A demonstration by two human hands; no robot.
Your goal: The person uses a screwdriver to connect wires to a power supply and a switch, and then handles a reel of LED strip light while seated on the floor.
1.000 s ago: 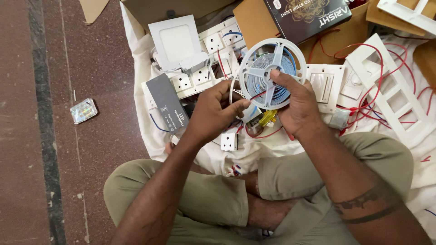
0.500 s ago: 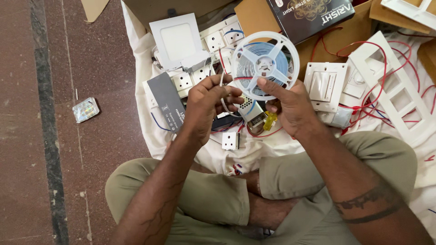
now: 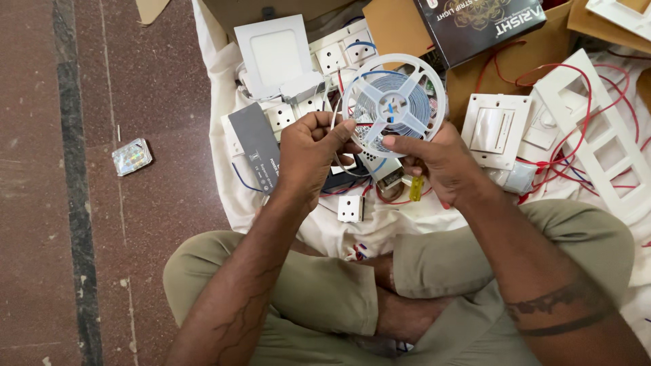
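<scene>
Since half a second ago the reel (image 3: pixel 393 105) has swung a little right and up, and the left hand (image 3: pixel 308 156) has come in to its lower left rim. From the left I see a foil packet (image 3: pixel 131 156) on the floor, then a grey driver box (image 3: pixel 258 147) on the white cloth (image 3: pixel 224 61). Left hand is pinched narrow on the loose strip end (image 3: pixel 336 129) where it leaves the reel. Right hand (image 3: pixel 441 163) clamps the reel's lower right rim, holding it upright above the cloth. Further right lie a switch plate (image 3: pixel 494 130) and red wires (image 3: pixel 597 129). My judgement: unwinding has barely begun, since nearly all the strip is wound on the reel.
</scene>
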